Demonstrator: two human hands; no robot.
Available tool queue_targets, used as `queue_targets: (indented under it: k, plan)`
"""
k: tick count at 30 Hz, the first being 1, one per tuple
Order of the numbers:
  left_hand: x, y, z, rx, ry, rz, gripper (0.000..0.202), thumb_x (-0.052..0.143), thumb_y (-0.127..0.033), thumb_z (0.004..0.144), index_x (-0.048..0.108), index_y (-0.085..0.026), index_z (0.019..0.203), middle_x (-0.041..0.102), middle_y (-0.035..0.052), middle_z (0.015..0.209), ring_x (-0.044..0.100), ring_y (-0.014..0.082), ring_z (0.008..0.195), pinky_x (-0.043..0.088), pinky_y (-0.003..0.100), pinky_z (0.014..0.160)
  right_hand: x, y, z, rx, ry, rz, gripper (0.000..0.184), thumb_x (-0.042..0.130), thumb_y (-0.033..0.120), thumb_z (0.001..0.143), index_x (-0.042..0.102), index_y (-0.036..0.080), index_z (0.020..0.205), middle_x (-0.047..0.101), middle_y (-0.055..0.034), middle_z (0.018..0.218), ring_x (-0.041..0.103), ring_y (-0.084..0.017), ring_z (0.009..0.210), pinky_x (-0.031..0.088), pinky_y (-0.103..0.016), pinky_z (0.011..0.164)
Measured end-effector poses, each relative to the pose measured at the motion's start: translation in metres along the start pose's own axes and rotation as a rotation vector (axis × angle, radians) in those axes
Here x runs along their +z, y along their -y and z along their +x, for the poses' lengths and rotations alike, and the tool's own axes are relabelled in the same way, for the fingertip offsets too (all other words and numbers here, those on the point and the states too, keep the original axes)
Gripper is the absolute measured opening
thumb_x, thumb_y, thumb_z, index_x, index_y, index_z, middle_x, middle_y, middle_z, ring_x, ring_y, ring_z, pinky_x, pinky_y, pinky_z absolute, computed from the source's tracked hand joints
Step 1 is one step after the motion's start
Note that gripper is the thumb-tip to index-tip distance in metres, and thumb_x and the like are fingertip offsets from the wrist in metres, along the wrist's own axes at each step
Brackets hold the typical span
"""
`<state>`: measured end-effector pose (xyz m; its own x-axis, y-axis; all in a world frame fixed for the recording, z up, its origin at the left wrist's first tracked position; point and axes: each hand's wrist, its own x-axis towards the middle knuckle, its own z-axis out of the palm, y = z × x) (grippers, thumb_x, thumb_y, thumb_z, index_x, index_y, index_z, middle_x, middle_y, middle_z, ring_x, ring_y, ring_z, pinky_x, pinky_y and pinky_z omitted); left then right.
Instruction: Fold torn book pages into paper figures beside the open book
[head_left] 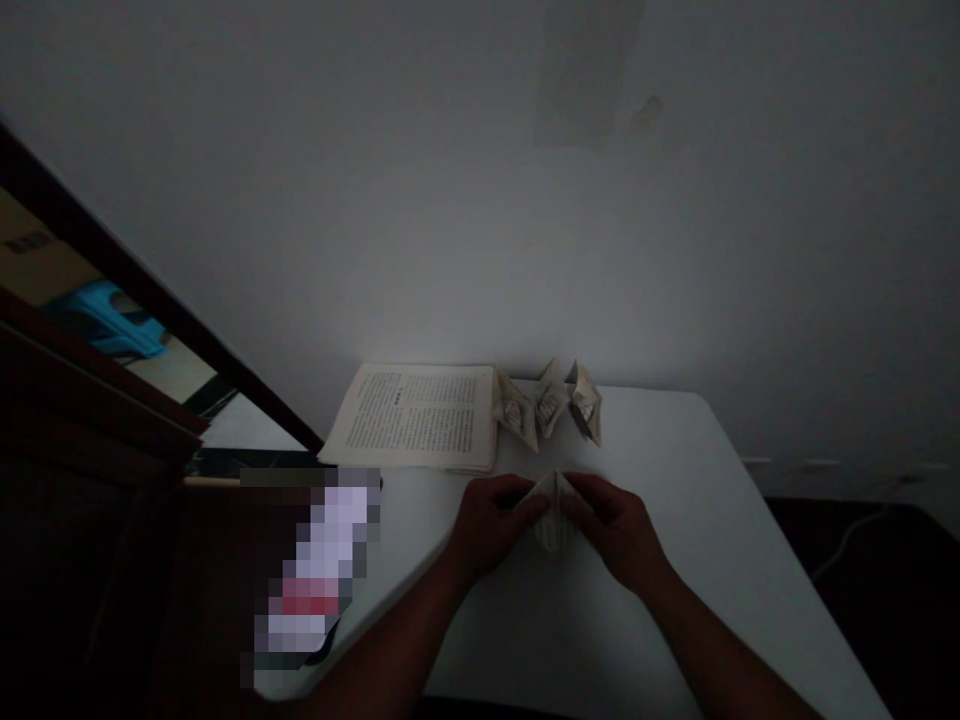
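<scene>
Three boat-shaped paper folds (550, 400) can be judged finished, set in a row beside the printed book (420, 420) on the white table (675, 440); nearer, over the tabletop, a folded printed sheet (553, 528) is pinched at its two sides by the thumbs and fingers of the left hand (487, 520) and right hand (619, 520); it is creased, but its opening-out seems left undone; one tip is pointed toward the wall (450, 250), the other nearward; the long axis probably follows that line, though edges are finger-covered and dim.
</scene>
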<state>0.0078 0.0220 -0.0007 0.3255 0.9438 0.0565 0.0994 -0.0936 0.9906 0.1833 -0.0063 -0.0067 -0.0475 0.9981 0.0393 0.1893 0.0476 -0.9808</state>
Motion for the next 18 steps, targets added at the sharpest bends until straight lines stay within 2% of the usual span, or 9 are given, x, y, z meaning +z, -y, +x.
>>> queue_targets:
  k: [4,8,11,18]
  plan:
    - [0.0003,-0.0012,0.0013,0.009,0.044,-0.003,0.022,0.06,-0.033,0.078,0.068,-0.013,0.071,0.062,0.0003,0.062,0.055,0.0115,0.057,0.042,0.021,0.055,-0.0001,-0.0001,0.0001,-0.007,0.076,-0.056,0.025,0.057,0.039,0.081,0.068,0.017,0.08,0.066,-0.0006,0.068,0.059,-0.015,0.063,0.046,-0.023,0.058]
    - [0.0005,-0.0016,0.0014,0.008,0.045,0.024,0.026,0.06,-0.034,0.078,0.064,-0.013,0.064,0.052,-0.0024,0.055,0.046,0.0089,0.052,0.035,0.02,0.051,-0.001,-0.0004,-0.0004,-0.041,0.064,-0.117,0.03,0.053,0.039,0.083,0.059,0.017,0.065,0.05,0.0034,0.056,0.046,-0.011,0.053,0.037,-0.021,0.049]
    - [0.0008,-0.0023,0.0012,-0.018,0.037,-0.005,0.028,0.06,-0.035,0.077,0.061,-0.013,0.061,0.047,-0.0036,0.053,0.042,0.0082,0.05,0.032,0.02,0.05,-0.0007,0.001,-0.0001,-0.084,0.045,-0.132,0.033,0.05,0.038,0.085,0.052,0.017,0.059,0.04,0.0045,0.054,0.039,-0.01,0.052,0.033,-0.021,0.049]
    - [0.0019,-0.001,0.0017,-0.024,0.017,-0.066,0.028,0.059,-0.035,0.078,0.06,-0.013,0.061,0.048,-0.003,0.054,0.043,0.009,0.052,0.034,0.02,0.052,0.0018,0.0028,0.0008,-0.104,-0.009,-0.11,0.034,0.048,0.037,0.086,0.048,0.017,0.059,0.038,0.0045,0.056,0.037,-0.01,0.053,0.031,-0.022,0.049]
